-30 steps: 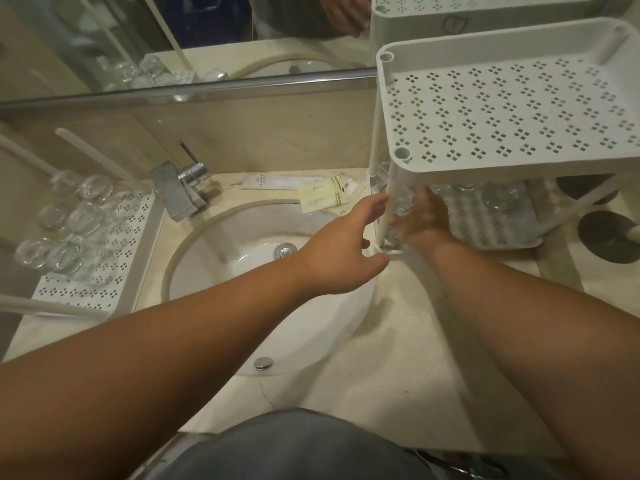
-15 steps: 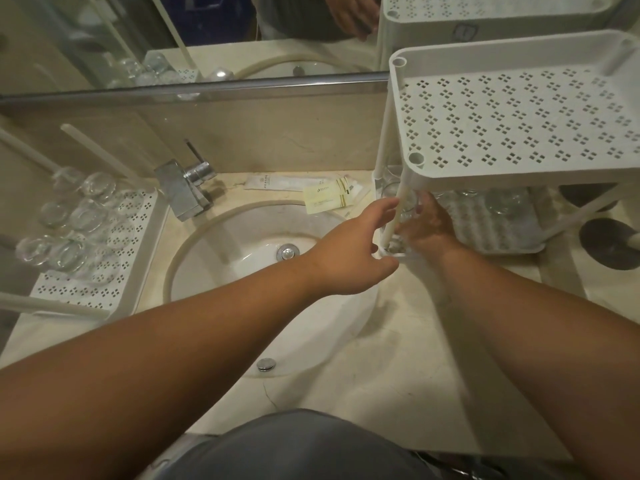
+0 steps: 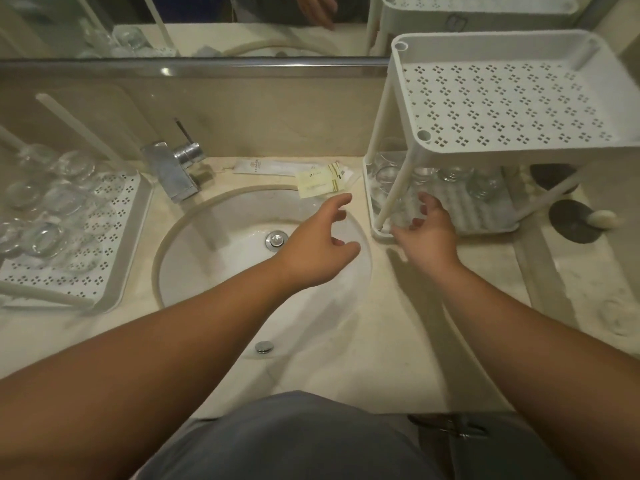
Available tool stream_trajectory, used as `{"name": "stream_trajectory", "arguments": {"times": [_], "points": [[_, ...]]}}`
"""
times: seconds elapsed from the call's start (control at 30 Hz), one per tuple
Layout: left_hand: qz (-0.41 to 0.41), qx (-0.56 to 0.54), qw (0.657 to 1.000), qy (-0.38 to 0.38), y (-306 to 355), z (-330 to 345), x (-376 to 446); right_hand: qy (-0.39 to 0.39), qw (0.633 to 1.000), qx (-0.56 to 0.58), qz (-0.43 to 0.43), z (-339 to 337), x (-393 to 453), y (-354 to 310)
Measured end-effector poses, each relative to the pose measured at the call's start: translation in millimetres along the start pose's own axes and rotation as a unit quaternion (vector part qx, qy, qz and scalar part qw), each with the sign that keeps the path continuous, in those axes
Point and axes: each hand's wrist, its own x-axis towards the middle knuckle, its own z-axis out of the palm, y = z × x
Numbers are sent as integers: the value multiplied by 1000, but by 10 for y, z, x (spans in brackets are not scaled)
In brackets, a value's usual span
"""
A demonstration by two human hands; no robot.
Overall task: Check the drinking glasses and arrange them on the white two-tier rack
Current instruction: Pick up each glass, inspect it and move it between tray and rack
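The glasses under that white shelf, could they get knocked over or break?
Maybe. The right hand hangs open beside the rack's front leg, close to the glasses on the lower tier; a bump could tip one. More glasses crowd the left rack. The counter is hard, so a fallen glass might crack.

Both hands have backed off the white two-tier rack [image 3: 498, 98]. The left hand [image 3: 318, 244] now hangs over the sink [image 3: 207, 258], fingers loose, and the right hand [image 3: 427, 230] has let go, open just beside the front post.
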Motion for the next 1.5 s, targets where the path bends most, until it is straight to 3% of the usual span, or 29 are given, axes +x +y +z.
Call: {"name": "stream_trajectory", "arguments": {"times": [0.17,0.3,0.63,0.97,1.27,1.5], "points": [[7,13,999,40,-389,-316,-293,19,998,29,-53,176,-541,-181],[-17,-11,996,86,-784,-603,-623,-23,997,48,-55,495,-1027,-407],[-44,-81,979,183,-1411,-1488,-1447,-140,972,34,-187,1487,-1768,-1376],[6,-188,950,249,-1567,-2331,-2034,-267,923,-22,-275,2430,-2163,-2251],[59,-224,930,286,-1696,-2808,-2320,-306,896,-50,-319,3064,-2258,-2935],[17,-271,902,335,-1928,-3098,-2238,-305,878,-127,-345,3361,-2157,-3291]]}}
